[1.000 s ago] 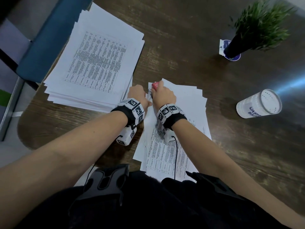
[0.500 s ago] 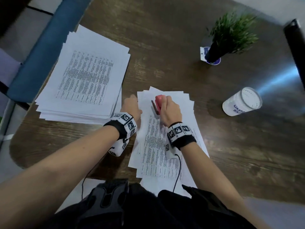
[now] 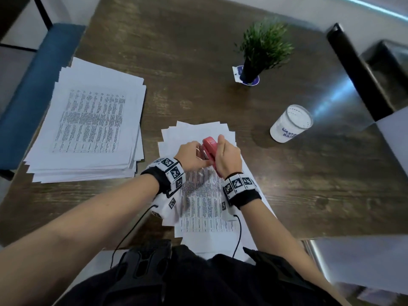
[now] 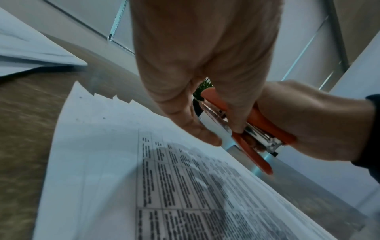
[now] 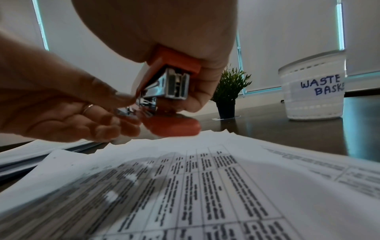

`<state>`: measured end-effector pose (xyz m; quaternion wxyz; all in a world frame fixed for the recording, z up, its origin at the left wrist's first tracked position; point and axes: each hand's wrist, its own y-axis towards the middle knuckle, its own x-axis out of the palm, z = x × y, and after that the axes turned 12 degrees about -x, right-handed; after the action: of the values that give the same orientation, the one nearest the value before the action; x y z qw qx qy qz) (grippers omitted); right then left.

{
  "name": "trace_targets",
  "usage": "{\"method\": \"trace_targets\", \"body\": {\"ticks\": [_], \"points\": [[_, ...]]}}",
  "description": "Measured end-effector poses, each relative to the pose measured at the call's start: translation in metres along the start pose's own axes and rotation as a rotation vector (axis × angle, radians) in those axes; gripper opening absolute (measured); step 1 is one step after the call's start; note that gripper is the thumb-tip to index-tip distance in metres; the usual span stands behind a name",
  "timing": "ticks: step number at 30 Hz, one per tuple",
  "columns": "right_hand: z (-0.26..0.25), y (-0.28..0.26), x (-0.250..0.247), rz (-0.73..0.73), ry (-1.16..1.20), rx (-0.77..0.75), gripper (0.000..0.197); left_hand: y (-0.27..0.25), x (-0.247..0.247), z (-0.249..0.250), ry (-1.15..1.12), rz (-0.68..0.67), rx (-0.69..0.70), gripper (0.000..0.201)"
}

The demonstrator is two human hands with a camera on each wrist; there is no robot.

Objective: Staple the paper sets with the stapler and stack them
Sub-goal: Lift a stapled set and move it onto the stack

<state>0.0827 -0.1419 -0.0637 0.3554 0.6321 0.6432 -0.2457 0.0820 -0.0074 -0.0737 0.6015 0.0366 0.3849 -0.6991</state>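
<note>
Stapler (image 3: 209,153), small and red-orange, is lifted just above the near stack of paper sets (image 3: 205,202), gripped in the right hand (image 3: 227,159) with the fingers (image 5: 197,97) and thumb curled around its body. The left hand (image 3: 191,156) meets it from the other side; its fingers (image 4: 236,123) touch or pinch the metal staple channel, and the right wrist view shows the stapler hinged partly open. My guess is that the person is checking or clearing the mechanism before the next staple.

The near stack lies at the near edge of the bench (image 3: 287,195), its sheets fanned unevenly. A second, thicker stack (image 3: 92,124) sits by the left edge. A small potted plant (image 3: 262,47) stands toward the far side, and a white cup (image 3: 291,123) stands to the right, well apart from the hands.

A fingertip near the open channel could be nipped if the stapler snaps closed. The fanned sheets could also be stapled out of line unless squared first.

Only the right wrist view shows the open rear of the staple channel, a ring on the left hand, and the cup's handwritten label starting "WASTE". Only the head view shows both stacks together. The left wrist view shows the jagged far corner of the near stack.
</note>
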Motion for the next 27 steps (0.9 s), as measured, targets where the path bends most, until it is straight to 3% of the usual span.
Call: {"method": "trace_targets", "body": {"ticks": [3,13,18,22,27], "points": [[0.002,-0.007,-0.001,-0.032,-0.025,-0.035,0.050,-0.005,0.002,0.001,-0.005,-0.039,0.003,0.023],[0.012,-0.028,-0.003,-0.178,-0.118,-0.115,0.042,-0.006,0.008,-0.006,0.058,-0.158,-0.170,0.016],[0.018,-0.026,-0.003,-0.216,-0.197,-0.156,0.048,0.001,0.013,-0.013,-0.134,-0.257,-0.249,0.016],[0.021,-0.023,-0.006,-0.216,-0.224,-0.165,0.050,-0.002,0.015,-0.012,-0.391,-0.344,-0.318,0.003],[0.025,-0.021,-0.011,-0.178,-0.213,-0.135,0.052,0.001,0.012,-0.011,-0.452,-0.346,-0.295,0.006]]}}
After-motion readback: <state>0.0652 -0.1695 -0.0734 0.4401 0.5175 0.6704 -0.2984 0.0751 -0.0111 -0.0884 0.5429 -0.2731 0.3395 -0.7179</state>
